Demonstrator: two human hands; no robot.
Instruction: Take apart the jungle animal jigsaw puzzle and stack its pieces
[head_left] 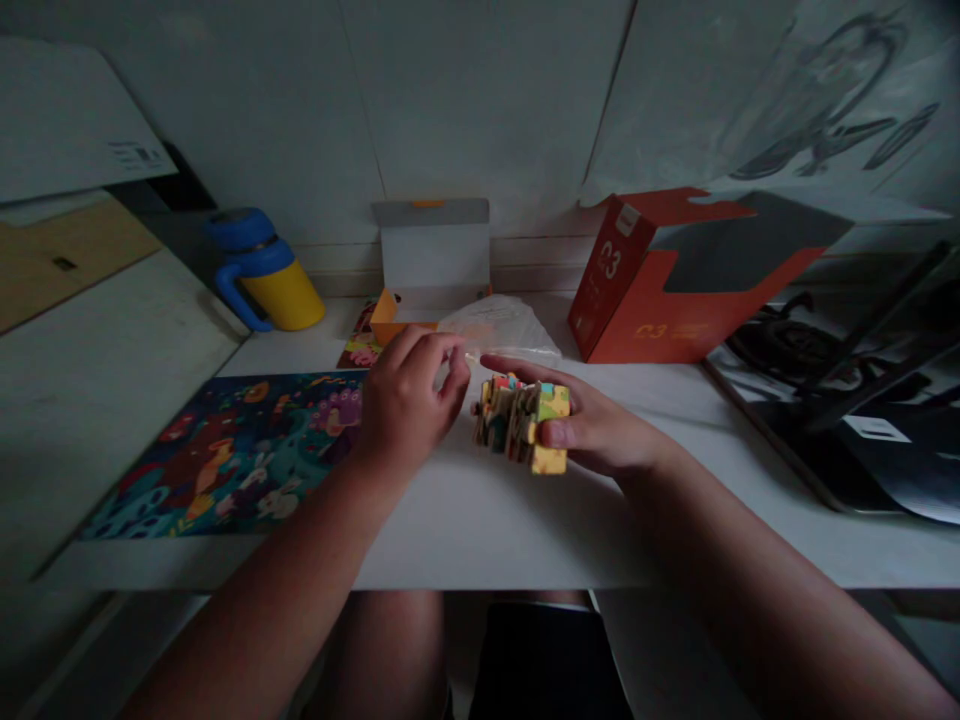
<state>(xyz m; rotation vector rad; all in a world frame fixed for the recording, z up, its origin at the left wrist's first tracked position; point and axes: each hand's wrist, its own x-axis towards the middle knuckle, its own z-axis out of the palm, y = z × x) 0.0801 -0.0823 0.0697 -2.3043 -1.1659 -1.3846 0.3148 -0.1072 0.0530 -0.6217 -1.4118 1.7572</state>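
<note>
A stack of colourful cardboard puzzle pieces [553,425] is gripped in my right hand [600,425], held on edge above the white table, with the thumb in front and the index finger stretched out. Just left of the stack, my left hand [411,392] is closed with thumb and fingertips brought together. Whatever lies between them, if anything, I cannot make out. Behind both hands lies a crumpled clear plastic bag [510,325]. To the left, partly covered by my left hand and forearm, a dark blue picture sheet with cartoon animals [247,450] lies flat.
An open box with orange sides [435,245] stands at the back, a small picture card [358,350] beside it. Back left is a blue and yellow mug [281,285]. A large orange-red box [637,300] stands back right, near a black stand [847,400].
</note>
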